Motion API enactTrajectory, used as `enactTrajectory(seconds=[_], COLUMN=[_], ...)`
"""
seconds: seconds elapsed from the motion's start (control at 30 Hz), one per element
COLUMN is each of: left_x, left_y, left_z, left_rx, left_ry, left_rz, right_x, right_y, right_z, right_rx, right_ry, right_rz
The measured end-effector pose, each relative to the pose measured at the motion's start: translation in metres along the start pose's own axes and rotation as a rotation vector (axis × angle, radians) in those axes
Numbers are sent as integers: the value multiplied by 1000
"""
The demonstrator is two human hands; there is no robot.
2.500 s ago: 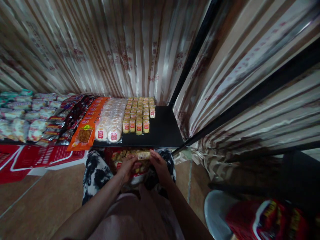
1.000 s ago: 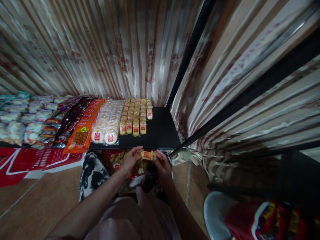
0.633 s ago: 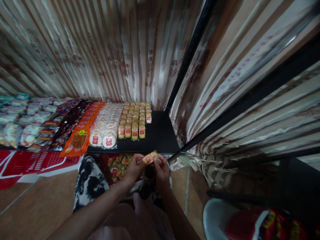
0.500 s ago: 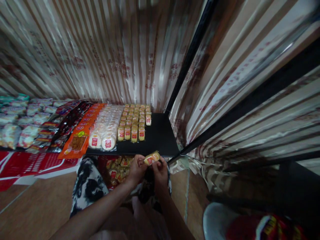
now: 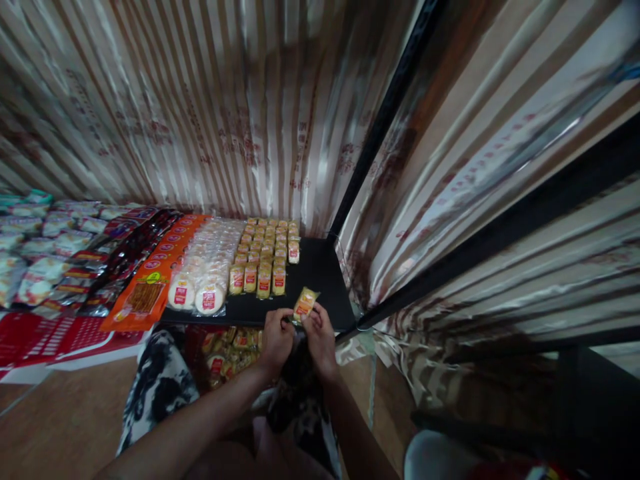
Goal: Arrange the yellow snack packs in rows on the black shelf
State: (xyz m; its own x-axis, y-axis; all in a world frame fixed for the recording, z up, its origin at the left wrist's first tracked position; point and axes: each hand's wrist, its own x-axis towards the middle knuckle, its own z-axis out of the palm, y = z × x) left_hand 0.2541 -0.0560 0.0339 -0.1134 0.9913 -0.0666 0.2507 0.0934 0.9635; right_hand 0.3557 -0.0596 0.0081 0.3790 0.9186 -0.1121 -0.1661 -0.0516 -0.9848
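A small yellow wrapped snack cake (image 5: 305, 304) with an orange-red label is held above the front edge of the black shelf (image 5: 320, 280). My right hand (image 5: 321, 340) pinches its lower end between thumb and fingers. Curled fingers of my left hand (image 5: 278, 339) close at the wrapper's lower left corner. Just beyond, rows of matching yellow snack cakes (image 5: 265, 277) stand on the shelf, with one (image 5: 293, 251) at the front of the rightmost, shorter row. Below the shelf edge, between my knees, a container holds a heap of more yellow packets (image 5: 235, 353), partly hidden by my left arm.
Left of the cakes lie clear-wrapped round white cakes (image 5: 210, 297), an orange snack bag (image 5: 143, 297) and dark packets (image 5: 107, 283). A red basket (image 5: 65, 337) is under the shelf's left part. Black metal posts (image 5: 380, 133) and striped curtains (image 5: 225, 100) bound the back and right.
The snack cake has turned from lying nearly sideways to more upright. My right hand now grips its lower end, and my left hand has shifted to its lower corner. The view has shifted slightly.
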Motion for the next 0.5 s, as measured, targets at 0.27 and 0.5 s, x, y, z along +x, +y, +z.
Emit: enactTrajectory(seconds=[0.27, 0.5], left_x=[33, 71], left_y=[11, 12], left_z=[28, 51], left_rx=[-219, -366], left_ry=[-91, -143], left_rz=[-15, -131], right_x=[73, 116], right_y=[1, 4], right_z=[11, 23], right_rx=[-109, -259], right_ry=[27, 17], right_rz=[-155, -227])
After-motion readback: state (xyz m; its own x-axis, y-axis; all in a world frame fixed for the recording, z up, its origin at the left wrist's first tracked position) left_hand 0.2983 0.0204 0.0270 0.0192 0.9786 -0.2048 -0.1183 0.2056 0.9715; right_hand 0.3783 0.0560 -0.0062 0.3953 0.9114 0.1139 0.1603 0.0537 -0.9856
